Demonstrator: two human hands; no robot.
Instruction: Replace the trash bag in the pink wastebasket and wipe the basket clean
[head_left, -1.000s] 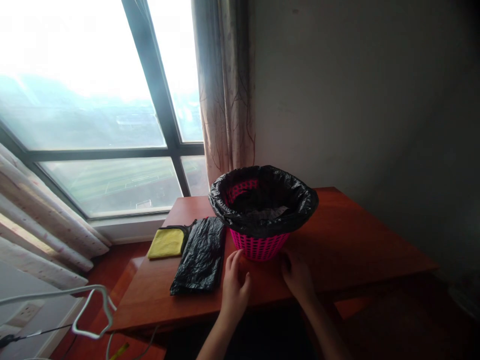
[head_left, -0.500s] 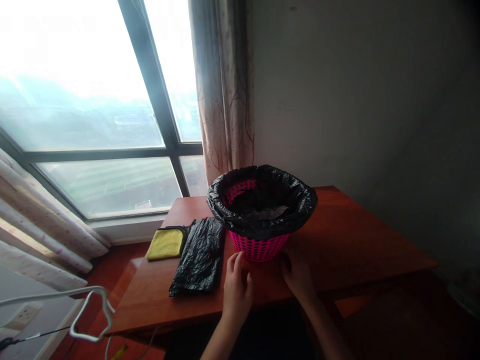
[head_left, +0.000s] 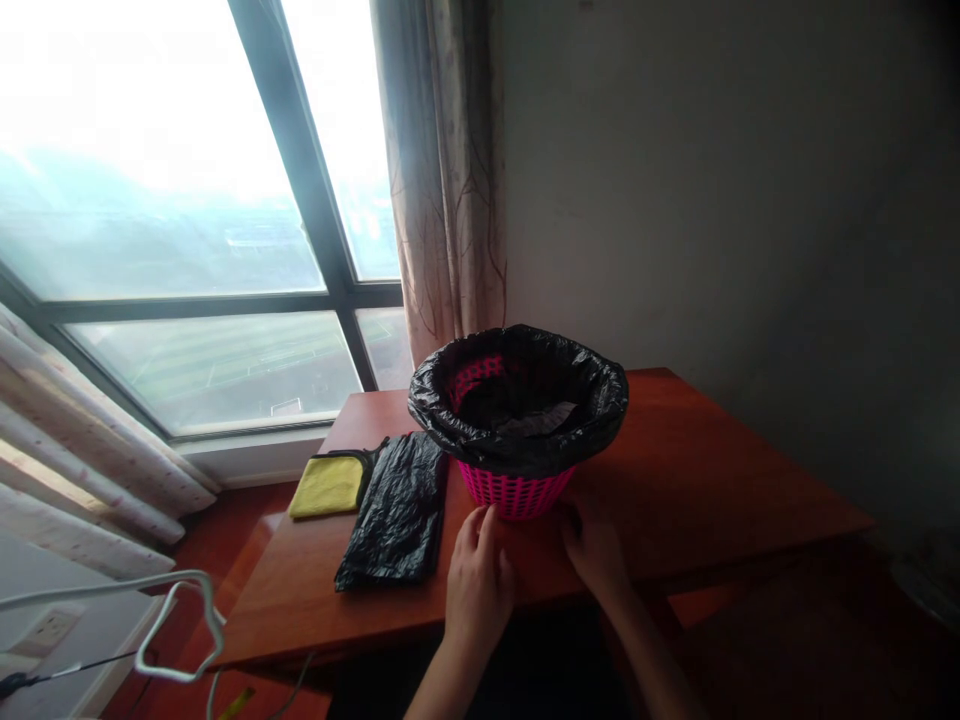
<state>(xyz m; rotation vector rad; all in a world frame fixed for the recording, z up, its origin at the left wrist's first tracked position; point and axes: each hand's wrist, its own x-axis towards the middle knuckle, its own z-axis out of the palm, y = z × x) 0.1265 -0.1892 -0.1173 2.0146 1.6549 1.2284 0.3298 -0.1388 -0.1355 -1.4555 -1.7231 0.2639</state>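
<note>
Honestly, the pink basket (head_left: 514, 493) looks like an easy customer: it's holey plastic, so I'd guess it's light for its size, a bit springy in the walls, and not something you'd break with a clumsy grab. The slippery part is probably the black liner (head_left: 517, 458) folded over its rim, which looks thin, crinkly and soft, so pinching only the bag would likely just make it slide or tear. I'd take hold low on the bare lattice, one side each, where the holes should give some bite, or grip the rim firmly through the plastic. The basket sits upright on the worktop (head_left: 720, 480), straight ahead of the person, with its base just beyond and between the two sets of fingers. The left fingers (head_left: 469, 535) are loosely bent, not closed up, with nothing visible in them, and the tips are right by the lower left of the basket; can't tell if they're actually touching. The right fingers (head_left: 576, 530) are near the lower right, but it's so dark there that I can't tell how far open they are or whether they have hold of anything. Further out to the left, a flattened black bag (head_left: 394, 520) lies beside the basket, and past that there's a yellow cloth (head_left: 328, 485) with dark edging.
</note>
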